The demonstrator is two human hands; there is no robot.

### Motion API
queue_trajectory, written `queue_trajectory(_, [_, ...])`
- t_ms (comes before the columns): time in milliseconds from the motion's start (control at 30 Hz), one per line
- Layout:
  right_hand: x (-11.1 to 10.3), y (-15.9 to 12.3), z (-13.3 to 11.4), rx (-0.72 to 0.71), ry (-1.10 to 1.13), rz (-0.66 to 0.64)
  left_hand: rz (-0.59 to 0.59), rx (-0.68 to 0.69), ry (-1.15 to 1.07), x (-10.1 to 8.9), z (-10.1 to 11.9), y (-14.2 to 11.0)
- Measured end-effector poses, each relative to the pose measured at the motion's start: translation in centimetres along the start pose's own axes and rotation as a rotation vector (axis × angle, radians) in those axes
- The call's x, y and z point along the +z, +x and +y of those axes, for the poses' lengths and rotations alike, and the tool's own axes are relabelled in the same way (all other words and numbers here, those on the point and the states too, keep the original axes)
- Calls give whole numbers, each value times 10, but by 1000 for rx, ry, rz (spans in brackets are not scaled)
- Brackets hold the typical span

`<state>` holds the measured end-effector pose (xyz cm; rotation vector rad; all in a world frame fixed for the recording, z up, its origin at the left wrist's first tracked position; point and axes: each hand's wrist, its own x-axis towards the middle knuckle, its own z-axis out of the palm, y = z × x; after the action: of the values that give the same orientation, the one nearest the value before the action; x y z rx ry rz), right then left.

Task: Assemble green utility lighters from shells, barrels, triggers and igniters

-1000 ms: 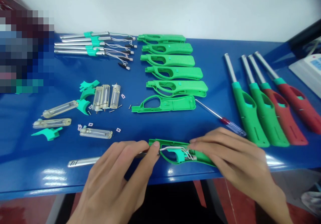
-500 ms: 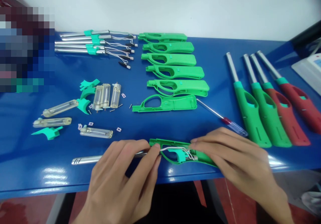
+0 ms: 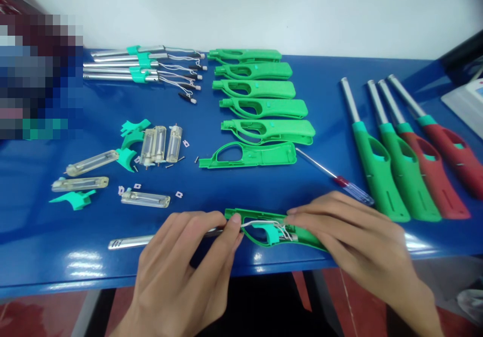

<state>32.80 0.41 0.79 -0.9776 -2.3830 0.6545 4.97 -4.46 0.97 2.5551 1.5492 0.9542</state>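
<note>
Both hands are down by the blue table's [image 3: 324,125] near edge, and here the left hand [image 3: 181,271] has a narrow pinch on the metal tube [image 3: 130,242], thumb and forefinger beside the tip of the open green shell [image 3: 313,239]. That shell lies along the middle of the near edge, the tube reaching out towards the near left corner. White wires [image 3: 260,223] run from the left fingertips across the shell, past a teal trigger [image 3: 272,235] that sits in it. Over to the right hand [image 3: 358,241]: its fingertips are bunched at the wires and the shell's rim, though whether they grip either one cannot be told.

Beyond the hands, an open half shell [image 3: 273,155] lies below a column of green housings [image 3: 264,108] that climbs to the far edge. A screwdriver [image 3: 335,177] slants beside it, tip almost at the half shell. Towards the right edge come four lighters [image 3: 392,176] (two green, two red, a smart little line-up). Out left, clear tanks [image 3: 145,198] are scattered among teal pieces [image 3: 75,199] and tiny pink-white bits [image 3: 179,194], with wired tubes [image 3: 116,70] lined up at the far left corner.
</note>
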Motion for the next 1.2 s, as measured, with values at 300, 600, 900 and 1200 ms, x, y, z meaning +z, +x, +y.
queue_trajectory(300, [1, 1, 0, 5, -9, 5, -2, 22, 8, 6, -2, 0])
queue_trajectory(600, [0, 0, 0, 0, -11, 9, 12, 31, 23, 8, -2, 5])
queue_trajectory(900, [1, -1, 0, 22, -7, 10, -11, 8, 14, 9, -2, 3])
queue_trajectory(1200, [0, 2, -3, 31, 0, 23, -14, 9, 12, 6, -3, -1])
